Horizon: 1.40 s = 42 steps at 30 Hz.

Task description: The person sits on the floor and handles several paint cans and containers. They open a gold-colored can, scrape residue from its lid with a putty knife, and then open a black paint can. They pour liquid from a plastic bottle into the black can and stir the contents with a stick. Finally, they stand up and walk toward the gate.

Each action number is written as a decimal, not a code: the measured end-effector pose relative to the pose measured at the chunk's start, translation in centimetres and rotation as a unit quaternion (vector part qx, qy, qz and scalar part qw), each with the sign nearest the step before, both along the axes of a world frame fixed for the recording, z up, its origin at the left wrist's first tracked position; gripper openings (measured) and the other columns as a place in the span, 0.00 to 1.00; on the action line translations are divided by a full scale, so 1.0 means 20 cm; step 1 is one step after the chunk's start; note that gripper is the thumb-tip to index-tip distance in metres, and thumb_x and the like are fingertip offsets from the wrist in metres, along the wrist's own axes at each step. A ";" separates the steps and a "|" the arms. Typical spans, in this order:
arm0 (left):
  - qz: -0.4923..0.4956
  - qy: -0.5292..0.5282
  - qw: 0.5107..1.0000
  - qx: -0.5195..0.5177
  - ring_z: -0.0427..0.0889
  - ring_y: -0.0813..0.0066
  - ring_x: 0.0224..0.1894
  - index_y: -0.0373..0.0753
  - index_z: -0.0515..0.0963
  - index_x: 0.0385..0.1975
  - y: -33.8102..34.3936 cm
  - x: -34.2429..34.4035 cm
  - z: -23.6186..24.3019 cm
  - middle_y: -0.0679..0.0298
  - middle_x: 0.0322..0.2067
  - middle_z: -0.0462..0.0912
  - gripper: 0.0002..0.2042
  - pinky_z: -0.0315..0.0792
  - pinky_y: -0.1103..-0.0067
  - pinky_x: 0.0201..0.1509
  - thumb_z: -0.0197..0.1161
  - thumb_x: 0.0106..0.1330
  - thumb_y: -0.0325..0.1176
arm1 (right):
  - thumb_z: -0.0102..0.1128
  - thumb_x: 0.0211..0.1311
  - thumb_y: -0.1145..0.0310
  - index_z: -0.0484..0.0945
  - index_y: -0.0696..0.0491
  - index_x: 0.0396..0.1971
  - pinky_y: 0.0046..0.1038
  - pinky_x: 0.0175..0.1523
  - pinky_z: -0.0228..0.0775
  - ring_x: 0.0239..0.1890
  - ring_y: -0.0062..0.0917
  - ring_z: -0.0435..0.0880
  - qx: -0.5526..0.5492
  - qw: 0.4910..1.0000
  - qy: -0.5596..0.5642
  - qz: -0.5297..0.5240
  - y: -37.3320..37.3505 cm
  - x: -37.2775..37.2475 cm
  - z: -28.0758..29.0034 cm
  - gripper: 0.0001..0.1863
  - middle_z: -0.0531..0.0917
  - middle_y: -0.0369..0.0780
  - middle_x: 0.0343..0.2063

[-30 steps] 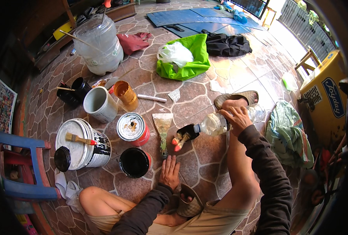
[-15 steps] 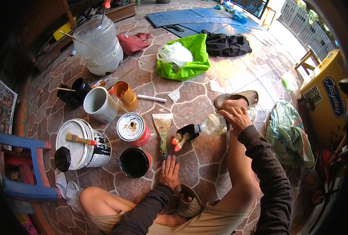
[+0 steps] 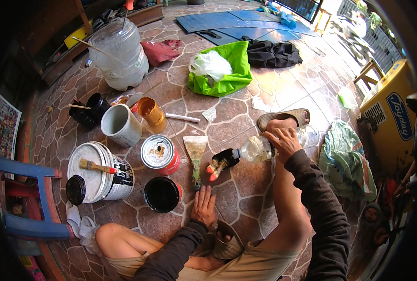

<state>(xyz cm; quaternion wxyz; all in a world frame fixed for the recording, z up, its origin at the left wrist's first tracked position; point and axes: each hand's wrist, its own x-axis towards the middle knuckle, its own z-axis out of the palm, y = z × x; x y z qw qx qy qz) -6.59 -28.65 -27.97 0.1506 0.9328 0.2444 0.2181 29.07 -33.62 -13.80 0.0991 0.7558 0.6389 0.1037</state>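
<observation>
Flat on the tiles, my left hand (image 3: 202, 206) has its fingers stretched out, the tips at the handle end of a paint-stained putty knife (image 3: 195, 157). My right hand (image 3: 283, 143) is wrapped round a clear plastic bottle (image 3: 256, 150), which lies sideways beside my foot. Its capped end points left at a small black container (image 3: 225, 158). Red-tipped brush handles (image 3: 211, 174) stick out of that container. Left of the putty knife stand an open can of black paint (image 3: 162, 194) and a red can (image 3: 160, 154) with a paint-marked lid.
A white bucket (image 3: 92, 157) carries a paintbrush (image 3: 96, 166) on its lid. Behind stand a grey pot (image 3: 120, 125) and an orange-brown jar (image 3: 152, 114). Farther off are a green bag (image 3: 239, 65) and a large clear container (image 3: 119, 61). A cloth (image 3: 344, 161) lies right, a blue stool (image 3: 35, 196) left.
A pale, blurred shape has appeared outside near the fence at the upper right. Both hands, the bottle and the paint things stay in place.
</observation>
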 end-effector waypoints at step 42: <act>0.007 -0.010 1.000 -0.001 0.62 0.47 0.69 0.33 0.75 0.48 0.00 0.00 -0.01 0.47 0.65 0.66 0.16 0.57 0.57 0.71 0.54 0.60 0.24 | 0.65 0.41 0.75 0.63 0.36 0.65 0.50 0.66 0.56 0.61 0.37 0.69 -0.027 0.999 0.031 -0.025 0.00 -0.01 0.03 0.45 0.72 0.40 0.55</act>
